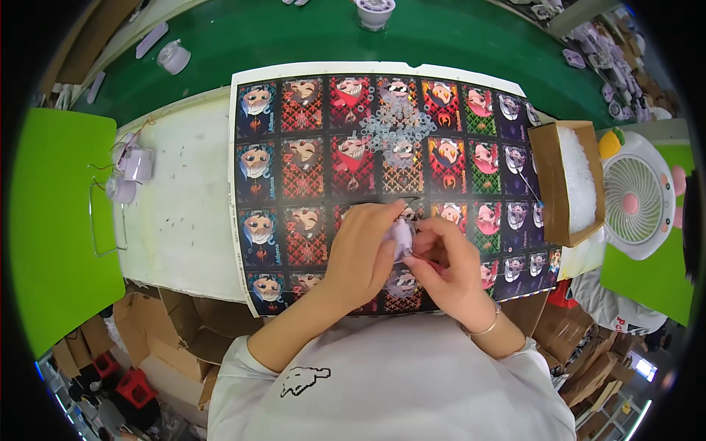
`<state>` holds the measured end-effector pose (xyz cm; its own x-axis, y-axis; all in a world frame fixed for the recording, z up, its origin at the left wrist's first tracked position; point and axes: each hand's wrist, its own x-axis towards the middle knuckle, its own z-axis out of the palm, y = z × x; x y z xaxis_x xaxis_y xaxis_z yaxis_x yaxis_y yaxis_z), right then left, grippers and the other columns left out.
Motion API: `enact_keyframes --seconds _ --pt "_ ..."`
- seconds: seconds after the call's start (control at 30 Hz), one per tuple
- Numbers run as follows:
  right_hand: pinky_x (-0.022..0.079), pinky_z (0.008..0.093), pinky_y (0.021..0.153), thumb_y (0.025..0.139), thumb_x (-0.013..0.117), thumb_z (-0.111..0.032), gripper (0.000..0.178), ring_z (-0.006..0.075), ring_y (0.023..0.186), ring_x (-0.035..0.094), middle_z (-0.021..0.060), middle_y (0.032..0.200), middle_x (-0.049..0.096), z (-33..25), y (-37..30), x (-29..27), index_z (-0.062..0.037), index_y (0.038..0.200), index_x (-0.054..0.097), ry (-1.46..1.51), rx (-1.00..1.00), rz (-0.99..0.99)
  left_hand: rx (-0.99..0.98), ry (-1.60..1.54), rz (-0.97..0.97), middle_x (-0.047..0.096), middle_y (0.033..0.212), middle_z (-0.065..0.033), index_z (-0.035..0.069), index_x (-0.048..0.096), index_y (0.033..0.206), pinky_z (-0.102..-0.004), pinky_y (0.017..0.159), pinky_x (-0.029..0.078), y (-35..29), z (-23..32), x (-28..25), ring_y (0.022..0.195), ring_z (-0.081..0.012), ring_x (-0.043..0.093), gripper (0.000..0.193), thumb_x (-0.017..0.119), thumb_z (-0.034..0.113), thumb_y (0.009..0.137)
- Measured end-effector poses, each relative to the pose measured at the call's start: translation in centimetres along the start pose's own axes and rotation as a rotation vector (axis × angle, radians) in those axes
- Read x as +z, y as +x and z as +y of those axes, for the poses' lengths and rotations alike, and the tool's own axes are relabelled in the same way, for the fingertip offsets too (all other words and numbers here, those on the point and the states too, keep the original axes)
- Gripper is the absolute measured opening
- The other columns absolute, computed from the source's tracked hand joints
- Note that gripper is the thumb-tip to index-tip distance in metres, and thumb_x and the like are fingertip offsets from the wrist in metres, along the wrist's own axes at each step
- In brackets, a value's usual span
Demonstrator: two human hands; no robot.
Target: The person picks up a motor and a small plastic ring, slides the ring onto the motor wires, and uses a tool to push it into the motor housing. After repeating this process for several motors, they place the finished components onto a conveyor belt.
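Both hands meet over the near middle of a printed sheet [301, 195] covered in rows of cartoon pictures. My left hand [358, 246] is closed around a small light-purple plastic part [401, 237]. From the other side, the bent fingers and thumb of my right hand [450, 266] pinch the same part. Fingers cover much of it, so its full shape is hidden. A thin dark tip shows just beyond my left fingertips; I cannot make out what it belongs to. Farther up the sheet lies a loose pile of small clear rings [399, 131].
At the right stands an open cardboard box [546, 184] of whitish translucent pieces, beside a white fan [631, 197]. A thin blue-ended tool [531, 189] lies near the box. Purple parts with wires [132, 169] sit at left. Across the back runs a green belt [294, 40] carrying purple parts.
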<state>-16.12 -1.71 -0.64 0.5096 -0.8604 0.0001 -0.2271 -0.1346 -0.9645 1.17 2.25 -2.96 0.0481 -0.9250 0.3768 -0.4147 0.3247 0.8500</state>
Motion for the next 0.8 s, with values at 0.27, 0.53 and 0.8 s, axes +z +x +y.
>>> enact_keyframes --seconds 0.27,0.53,0.8 --pt "0.050 0.0326 0.065 0.080 0.066 0.009 0.027 0.0247 0.077 0.063 0.0140 0.090 0.060 -3.5 1.8 -2.5 0.0007 0.105 0.061 -0.412 -0.159 0.008 -0.282 -0.064 0.018 0.063 0.107 -0.0192 0.002 0.058 0.123 -0.0378 0.086 0.048 1.7 1.2 1.4 0.097 -0.0335 0.062 0.032 0.045 -0.002 0.094" --pt "0.052 0.0331 0.066 0.078 0.067 0.010 0.024 0.0277 0.077 0.063 0.0137 0.093 0.063 -2.2 2.7 -1.6 0.0021 0.100 0.064 -0.341 -0.282 0.061 -0.178 0.001 -0.020 0.065 0.097 -0.0159 0.002 0.059 0.120 -0.0450 0.082 0.048 2.3 0.2 1.7 0.088 -0.0340 0.061 0.038 0.054 -0.003 0.083" --pt "0.051 0.0343 0.065 0.078 0.066 0.010 0.022 0.0275 0.076 0.063 0.0135 0.088 0.063 -2.5 3.9 -1.8 0.0015 0.097 0.065 -0.422 -0.296 0.085 -0.089 -0.162 0.010 0.068 0.101 -0.0143 0.002 0.064 0.121 -0.0355 0.075 0.051 3.0 -1.0 1.8 0.085 -0.0273 0.065 0.039 0.052 -0.005 0.084"
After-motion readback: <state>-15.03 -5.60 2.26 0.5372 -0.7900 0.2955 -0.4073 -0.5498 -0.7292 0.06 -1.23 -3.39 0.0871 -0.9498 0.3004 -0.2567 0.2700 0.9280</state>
